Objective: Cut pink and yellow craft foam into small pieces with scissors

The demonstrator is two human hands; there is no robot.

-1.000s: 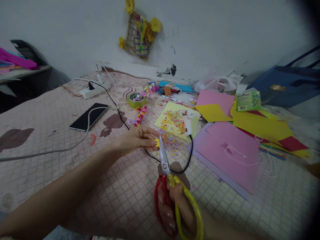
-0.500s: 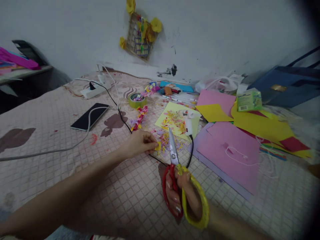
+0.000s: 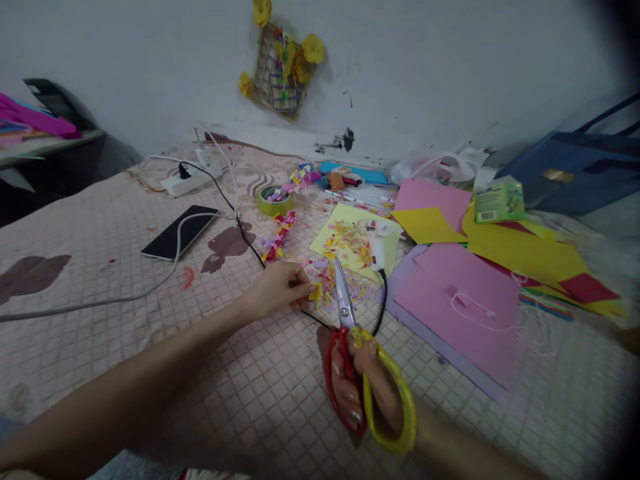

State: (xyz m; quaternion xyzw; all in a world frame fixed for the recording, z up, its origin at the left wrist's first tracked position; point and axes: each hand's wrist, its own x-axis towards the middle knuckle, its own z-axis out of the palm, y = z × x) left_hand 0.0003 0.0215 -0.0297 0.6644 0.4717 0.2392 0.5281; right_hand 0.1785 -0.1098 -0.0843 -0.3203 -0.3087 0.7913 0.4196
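Between thumb and fingers, my left hand (image 3: 277, 289) pinches a small piece of yellow paper (image 3: 316, 292). My right hand (image 3: 363, 380) grips a pair of scissors (image 3: 346, 310) with one red and one yellow handle, its blades together and pointing away from me, just right of the yellow piece. Small pink, purple and yellow paper scraps (image 3: 345, 287) lie around the blade tip. Behind them a white glue gun (image 3: 379, 247) rests on a pale yellow sheet (image 3: 327, 233) strewn with more scraps. Left of it lies a red strip decorated with paper bits (image 3: 280, 238).
A black phone (image 3: 180, 233) and a power strip (image 3: 190, 179) with cables lie at left. A roll of tape (image 3: 274, 201) stands behind my left hand. Pink sheets (image 3: 465, 300), yellow sheets (image 3: 530, 257), a green box (image 3: 499, 200) and a blue bag (image 3: 575, 167) are at right.
The scissors have shifted very slightly left and down, toward my left hand. The yellow piece has turned a little in my left fingers. The rest looks the same.
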